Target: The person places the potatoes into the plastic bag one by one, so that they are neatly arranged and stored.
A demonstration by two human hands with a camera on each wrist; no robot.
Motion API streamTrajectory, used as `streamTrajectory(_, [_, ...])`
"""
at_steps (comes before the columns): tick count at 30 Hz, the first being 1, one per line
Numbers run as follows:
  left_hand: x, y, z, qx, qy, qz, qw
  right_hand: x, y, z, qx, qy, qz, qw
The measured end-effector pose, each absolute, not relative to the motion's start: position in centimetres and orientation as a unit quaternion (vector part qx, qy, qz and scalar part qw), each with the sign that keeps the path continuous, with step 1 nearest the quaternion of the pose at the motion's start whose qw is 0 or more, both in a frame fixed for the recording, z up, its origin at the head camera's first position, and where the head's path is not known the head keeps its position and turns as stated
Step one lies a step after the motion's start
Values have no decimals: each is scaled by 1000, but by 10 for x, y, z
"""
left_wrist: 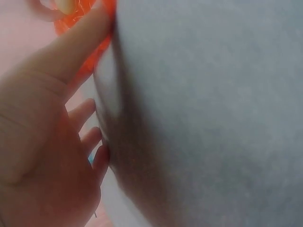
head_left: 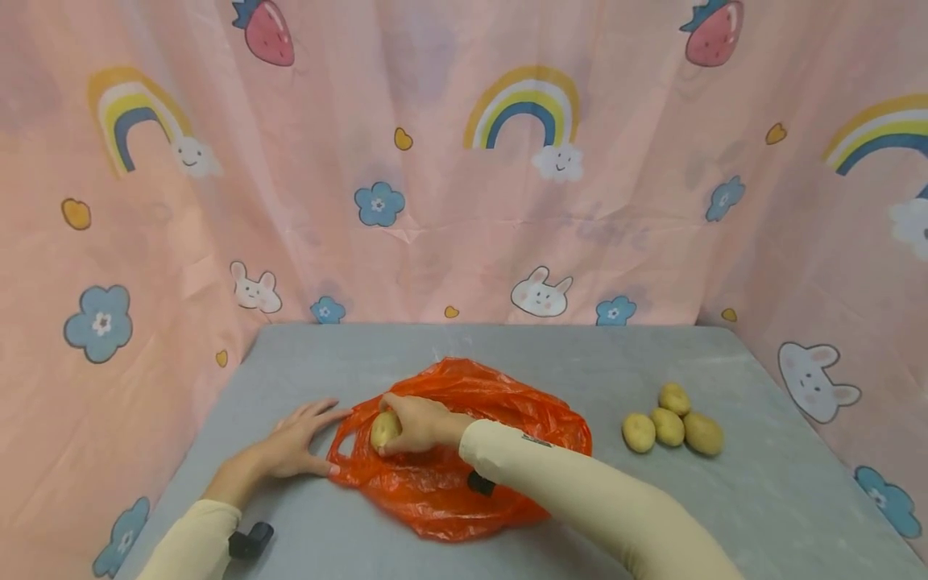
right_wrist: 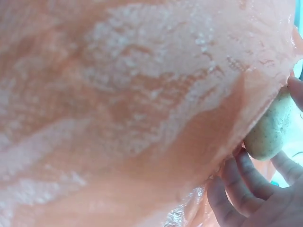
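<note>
A red plastic bag [head_left: 449, 515] lies spread on the table, its handle end toward the left. Over that end my right hand [head_left: 420, 423] grips a yellow potato [head_left: 386, 432] between thumb and fingers. The right wrist view shows the same potato [right_wrist: 269, 130] with fingers curled around it and the bag's film close beside. My left hand [head_left: 300, 441] rests on the table with fingers spread, thumb and fingertips at the bag's left edge. From the left wrist the straight thumb [left_wrist: 71, 45] is seen reaching to the red film.
Several potatoes [head_left: 668, 427] sit in a group on the grey table [head_left: 783, 507], right of the bag. A pink printed curtain [head_left: 449, 258] hangs behind the table and along both sides.
</note>
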State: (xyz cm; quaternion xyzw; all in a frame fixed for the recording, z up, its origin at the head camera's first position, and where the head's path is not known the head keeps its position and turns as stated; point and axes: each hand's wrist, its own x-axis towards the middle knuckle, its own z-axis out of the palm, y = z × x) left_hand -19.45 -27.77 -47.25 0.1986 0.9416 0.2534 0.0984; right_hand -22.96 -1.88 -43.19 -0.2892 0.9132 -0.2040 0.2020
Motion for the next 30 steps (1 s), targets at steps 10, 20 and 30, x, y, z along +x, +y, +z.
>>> streamTrajectory(10, [-190, -273, -465, 194, 943, 246, 114, -225, -3, -429, -300, 894, -255, 216])
streamTrajectory(20, [-192, -276, -472, 192, 943, 248, 115, -220, 17, -417, -278, 876, -328, 219])
streamTrajectory(30, [-192, -273, -469, 188, 942, 254, 118, -216, 43, -412, -268, 869, -361, 208])
